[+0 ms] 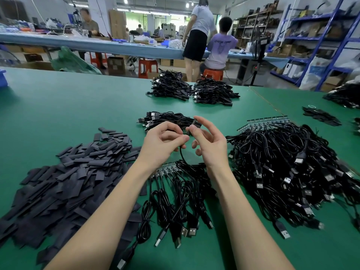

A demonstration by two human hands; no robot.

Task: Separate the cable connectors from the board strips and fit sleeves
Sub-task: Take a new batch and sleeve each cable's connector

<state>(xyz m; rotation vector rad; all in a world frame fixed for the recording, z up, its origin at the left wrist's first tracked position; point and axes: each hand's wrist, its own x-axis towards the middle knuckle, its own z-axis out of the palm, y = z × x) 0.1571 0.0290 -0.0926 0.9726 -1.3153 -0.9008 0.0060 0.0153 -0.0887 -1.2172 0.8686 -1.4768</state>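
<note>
My left hand (164,140) pinches a black cable (182,154) that loops down to the board strip (165,169) lying under my wrists. My right hand (206,140) pinches a short black sleeve (193,126) between thumb and forefinger, right at the cable's end. A heap of flat black sleeves (78,172) covers the table to my left. A big pile of cables on board strips (282,162) lies to my right. Cables from the near strip (175,207) fan toward me with their USB plugs.
A small bundle of cables (167,118) lies just beyond my hands, and two larger bundles (191,90) sit farther back on the green table (68,106). More black parts (319,115) lie at the far right. People work at a bench behind.
</note>
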